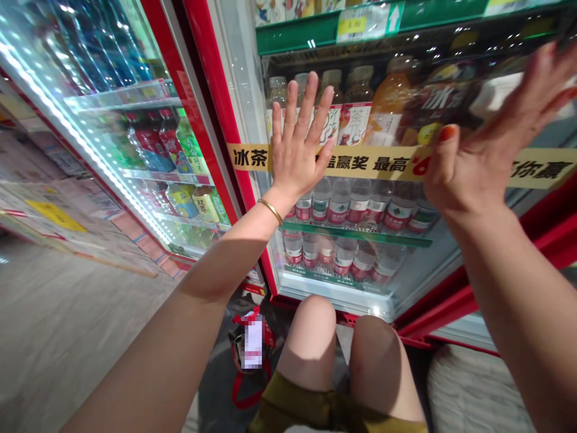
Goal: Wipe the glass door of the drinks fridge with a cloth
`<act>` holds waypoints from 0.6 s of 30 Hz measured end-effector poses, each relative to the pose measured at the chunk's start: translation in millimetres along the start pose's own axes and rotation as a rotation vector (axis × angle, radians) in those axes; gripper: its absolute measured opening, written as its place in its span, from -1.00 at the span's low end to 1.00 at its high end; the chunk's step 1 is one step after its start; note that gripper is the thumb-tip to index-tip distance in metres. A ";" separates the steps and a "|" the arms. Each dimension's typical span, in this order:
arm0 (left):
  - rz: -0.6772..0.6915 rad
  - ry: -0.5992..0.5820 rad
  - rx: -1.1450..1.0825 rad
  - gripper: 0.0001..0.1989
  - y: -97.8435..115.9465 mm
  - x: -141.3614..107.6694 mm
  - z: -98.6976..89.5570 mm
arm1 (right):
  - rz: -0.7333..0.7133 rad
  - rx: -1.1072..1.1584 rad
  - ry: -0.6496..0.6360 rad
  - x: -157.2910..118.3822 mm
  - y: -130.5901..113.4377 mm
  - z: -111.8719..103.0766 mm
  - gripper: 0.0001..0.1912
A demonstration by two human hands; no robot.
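My left hand (300, 141) is raised in front of the fridge's glass door with its fingers spread and holds nothing. Behind it runs a tan strip with black lettering (374, 163), partly covered by both hands. Higher and to the right, my right hand (491, 138) is also open, its fingers stretched out toward the upper right and slightly blurred. Whether either palm touches the glass, I cannot tell. Behind the door stand tea bottles with white labels (354, 117), an orange drink bottle (387, 108) and a dark bottle (444, 102). Water bottles (340, 201) fill the lower shelves.
To the left is a second lit fridge with red bottles (169, 138) on its shelves. Stacked cartons (58, 204) line the far left. A bag with red straps (250, 394) sits on the floor by my knees (315, 337). A pale wrapped bundle (473, 391) lies at lower right.
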State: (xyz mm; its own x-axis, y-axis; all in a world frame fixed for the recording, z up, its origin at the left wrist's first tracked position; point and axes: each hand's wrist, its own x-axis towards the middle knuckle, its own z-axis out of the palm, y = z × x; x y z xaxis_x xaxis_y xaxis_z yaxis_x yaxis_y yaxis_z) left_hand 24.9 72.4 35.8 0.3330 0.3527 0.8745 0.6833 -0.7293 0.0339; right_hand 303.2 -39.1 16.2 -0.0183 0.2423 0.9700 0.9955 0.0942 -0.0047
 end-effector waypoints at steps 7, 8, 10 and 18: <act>0.014 -0.004 -0.016 -0.21 -0.9 1.2 -0.8 | 0.056 -0.146 -0.160 -26.1 -13.4 -5.4 0.02; 0.020 0.000 -0.024 -0.20 -1.4 1.3 -0.3 | 0.074 -0.155 -0.124 -25.0 -10.7 -7.7 0.05; 0.031 0.011 -0.041 -0.19 -2.8 1.6 1.4 | 0.114 -0.135 -0.046 -18.1 -10.4 -8.8 0.13; 0.062 0.037 -0.071 -0.21 -5.5 1.6 2.8 | -0.037 -0.071 -0.318 -46.5 -3.4 10.0 0.22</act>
State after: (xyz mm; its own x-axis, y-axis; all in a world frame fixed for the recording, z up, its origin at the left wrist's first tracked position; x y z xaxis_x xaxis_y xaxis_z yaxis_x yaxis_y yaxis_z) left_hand 23.5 78.6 35.7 0.3487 0.2845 0.8930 0.6134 -0.7896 0.0121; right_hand 299.7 -41.0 -31.3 -0.0714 0.5307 0.8446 0.9974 0.0438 0.0568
